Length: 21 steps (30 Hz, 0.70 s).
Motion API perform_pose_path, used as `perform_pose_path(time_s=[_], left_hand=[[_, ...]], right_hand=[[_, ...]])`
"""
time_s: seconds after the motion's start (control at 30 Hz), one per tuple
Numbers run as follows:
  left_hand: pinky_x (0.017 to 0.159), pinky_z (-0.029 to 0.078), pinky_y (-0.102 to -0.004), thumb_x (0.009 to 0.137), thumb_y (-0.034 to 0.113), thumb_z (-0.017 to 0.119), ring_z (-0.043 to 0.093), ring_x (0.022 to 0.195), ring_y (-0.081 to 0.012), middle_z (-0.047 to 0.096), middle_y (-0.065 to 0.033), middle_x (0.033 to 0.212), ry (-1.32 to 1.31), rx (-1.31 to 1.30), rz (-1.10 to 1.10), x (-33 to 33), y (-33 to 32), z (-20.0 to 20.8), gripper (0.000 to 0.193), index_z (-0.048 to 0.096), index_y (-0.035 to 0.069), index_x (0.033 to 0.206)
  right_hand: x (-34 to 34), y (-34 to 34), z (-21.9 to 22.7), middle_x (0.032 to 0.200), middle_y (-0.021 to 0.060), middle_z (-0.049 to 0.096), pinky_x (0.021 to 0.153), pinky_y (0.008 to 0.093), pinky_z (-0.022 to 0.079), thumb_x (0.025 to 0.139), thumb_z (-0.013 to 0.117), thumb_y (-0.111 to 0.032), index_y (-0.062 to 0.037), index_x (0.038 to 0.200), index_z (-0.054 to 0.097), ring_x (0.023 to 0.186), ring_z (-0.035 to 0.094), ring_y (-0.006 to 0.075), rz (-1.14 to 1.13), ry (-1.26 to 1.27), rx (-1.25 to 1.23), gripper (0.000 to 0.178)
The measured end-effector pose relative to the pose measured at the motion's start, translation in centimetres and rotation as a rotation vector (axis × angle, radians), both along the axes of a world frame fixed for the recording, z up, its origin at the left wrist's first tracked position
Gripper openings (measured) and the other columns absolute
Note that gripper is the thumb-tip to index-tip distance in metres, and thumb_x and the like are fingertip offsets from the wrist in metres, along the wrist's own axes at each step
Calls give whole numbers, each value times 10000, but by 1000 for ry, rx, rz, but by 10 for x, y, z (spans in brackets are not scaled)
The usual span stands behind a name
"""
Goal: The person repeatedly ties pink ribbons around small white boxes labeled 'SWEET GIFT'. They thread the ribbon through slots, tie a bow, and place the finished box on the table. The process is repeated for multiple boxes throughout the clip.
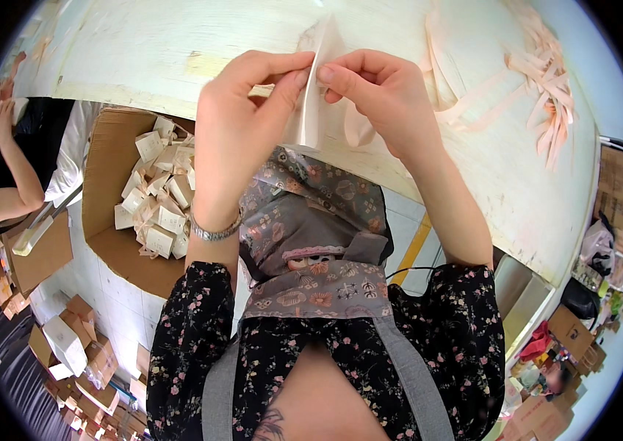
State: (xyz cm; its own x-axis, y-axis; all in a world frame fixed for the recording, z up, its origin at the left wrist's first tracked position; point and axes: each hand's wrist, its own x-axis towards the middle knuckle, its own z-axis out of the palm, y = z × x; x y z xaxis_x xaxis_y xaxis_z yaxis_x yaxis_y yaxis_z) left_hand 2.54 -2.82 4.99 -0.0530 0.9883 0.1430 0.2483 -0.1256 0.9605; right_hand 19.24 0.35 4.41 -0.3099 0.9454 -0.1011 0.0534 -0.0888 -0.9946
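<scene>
Over the table's near edge, a flat white paper bag (313,110) stands upright, seen almost edge-on. My left hand (249,103) pinches its left side between thumb and fingers. Against the opposite face, my right hand (370,88) is closed in a pinch, its fingertips close to the bag's upper part. A pale pink ribbon (359,131) loops down from beneath the right hand and seems to be held in it; its end is hidden by the fingers and the bag.
More pink ribbons (550,95) lie heaped on the white table (495,191) at the right. Left of me stands a cardboard box (109,213) of small white bags (161,198) with ribbons. Another person's arm (21,162) is at the far left; cartons (80,342) are on the floor.
</scene>
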Motion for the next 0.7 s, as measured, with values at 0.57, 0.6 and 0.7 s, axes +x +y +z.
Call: perform_pose_path(time_s=[0.57,0.6,0.7], left_hand=[[1023,376,-473,857,152,578,468,1215,-311,505,-204,1255,-1041,152,-618,-110,41,63,195,602,-10,964],[1063,333,-505,873,140,533,431,1268,-339,486,-228,1298,-1170,154,-728,-104,43,71,173,626,-4,900],[955,378,-407,859,114,557,464,1117,-264,512,-176,1183,-655,271,-512,-79,45,81,190,613,-16,986]], right_hand=[[-15,4,14,702,71,638,608,372,489,708,686,-576,-194,1121,638,690,637,257,75,-591,538,565],[-15,4,16,712,72,644,613,371,491,703,689,-578,-190,1128,637,697,639,256,81,-609,533,578],[-12,1,25,549,-14,381,480,239,323,723,778,-352,-171,1188,632,496,383,80,30,-666,706,520]])
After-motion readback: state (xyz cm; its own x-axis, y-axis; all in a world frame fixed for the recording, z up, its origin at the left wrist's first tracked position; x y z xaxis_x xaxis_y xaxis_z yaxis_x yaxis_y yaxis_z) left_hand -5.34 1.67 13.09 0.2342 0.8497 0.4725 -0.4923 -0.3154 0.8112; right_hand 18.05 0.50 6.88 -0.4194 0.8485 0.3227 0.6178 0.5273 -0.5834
